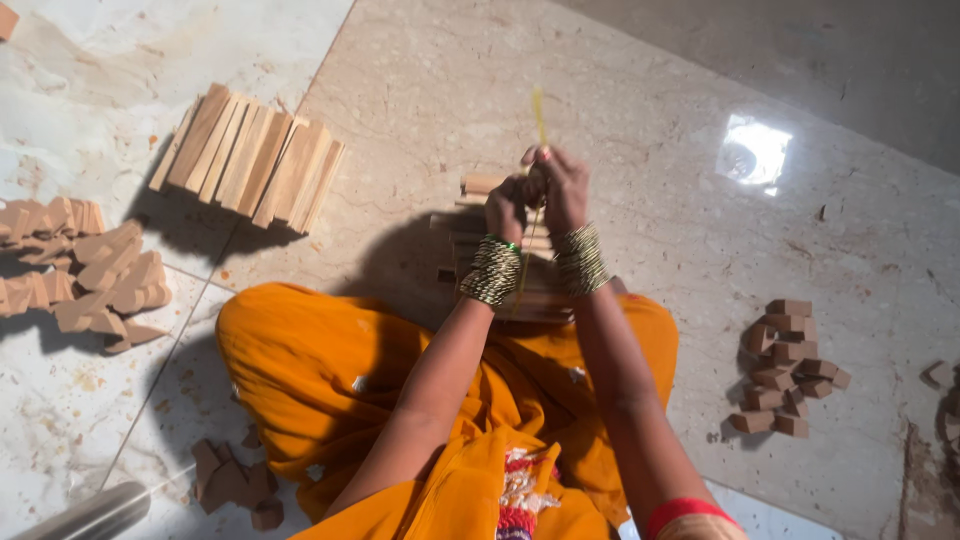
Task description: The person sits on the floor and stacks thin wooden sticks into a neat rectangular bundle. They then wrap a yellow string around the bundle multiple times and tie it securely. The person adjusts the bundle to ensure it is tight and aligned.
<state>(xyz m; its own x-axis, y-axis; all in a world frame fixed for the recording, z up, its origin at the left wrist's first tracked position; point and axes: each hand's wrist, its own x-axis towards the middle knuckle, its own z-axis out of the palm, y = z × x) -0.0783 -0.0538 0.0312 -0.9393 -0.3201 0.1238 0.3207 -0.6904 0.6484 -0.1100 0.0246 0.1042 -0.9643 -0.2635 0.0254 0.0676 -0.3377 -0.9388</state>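
My left hand (pixel 507 207) and my right hand (pixel 558 187) are raised together over a stack of flat wooden pieces (pixel 482 247) on the floor in front of my lap. Both hands pinch a thin yellow-green strand (pixel 539 115) that runs up from my fingers and down between my wrists. Many bangles cover both wrists. What else sits between my fingers is hidden.
A row of wooden slats (pixel 250 155) leans on the floor at the upper left. Shaped wooden blocks (pixel 85 275) lie at the left, small brown blocks (pixel 785 365) at the right, more near my knee (pixel 232 483). A metal cylinder (pixel 90 515) lies at the bottom left.
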